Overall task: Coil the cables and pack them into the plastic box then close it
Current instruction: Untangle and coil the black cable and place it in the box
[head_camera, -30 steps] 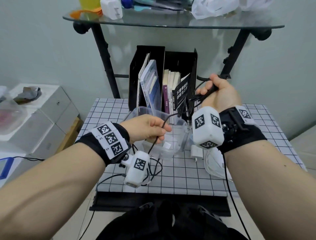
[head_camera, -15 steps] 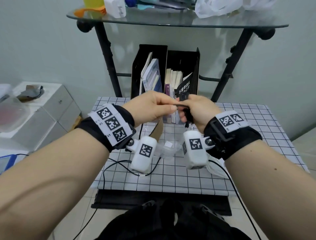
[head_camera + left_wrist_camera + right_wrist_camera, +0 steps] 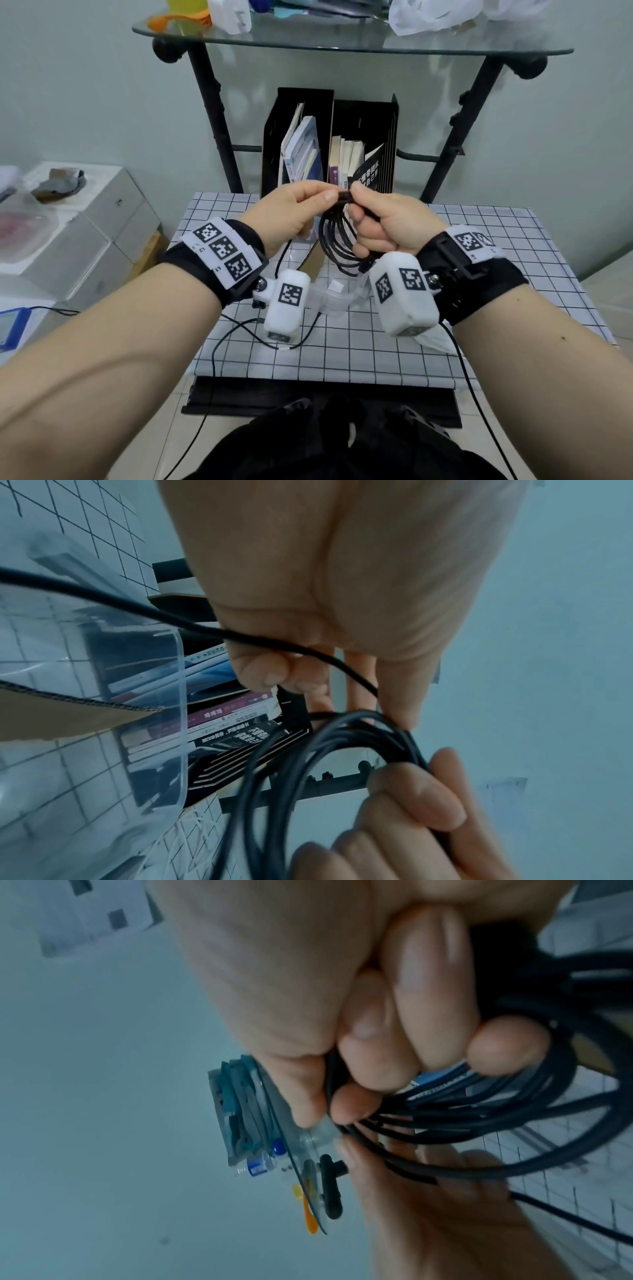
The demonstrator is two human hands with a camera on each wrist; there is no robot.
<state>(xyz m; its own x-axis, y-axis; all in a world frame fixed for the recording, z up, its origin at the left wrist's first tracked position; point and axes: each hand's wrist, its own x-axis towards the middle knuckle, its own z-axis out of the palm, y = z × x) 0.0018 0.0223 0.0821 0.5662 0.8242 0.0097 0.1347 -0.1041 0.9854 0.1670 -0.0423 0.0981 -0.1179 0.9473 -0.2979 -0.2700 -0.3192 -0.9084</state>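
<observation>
Head view, hands raised above the checked tabletop [image 3: 359, 342]. Right hand [image 3: 383, 226]: fingers curled round a black cable [image 3: 337, 246] gathered into several loops, thumb pressed on the top of the bundle; loops hanging below the fist, in front of the wrist camera. Left hand [image 3: 291, 216]: thumb and forefinger pinching the same cable at the top of the bundle, fingertip to fingertip with the right thumb. Loose tail of the cable trailing down from the left hand to the tabletop and over its near edge.

Left wrist view: single strand of the cable [image 3: 219, 631] crossing the curled fingers [image 3: 270, 669] of the left hand [image 3: 342, 574], then joining the loops held in the right hand [image 3: 411, 818] below.

Right wrist view: right hand [image 3: 308, 988] with fingers [image 3: 428, 988] wrapped over the looped strands [image 3: 479, 1123]; left hand [image 3: 428, 1204] meeting it from beneath, picture blurred.

Clear plastic box [image 3: 329, 294]: on the tabletop below and between the wrists, mostly hidden by the wrist cameras; lid state not discernible. Wall of the box [image 3: 154, 696] at the left of the left wrist view.

Background: black file holder [image 3: 329, 144] with books upright at the far edge of the tabletop; glass shelf [image 3: 342, 41] on black legs above; white cable [image 3: 431, 337] partly hidden under the right wrist camera.
</observation>
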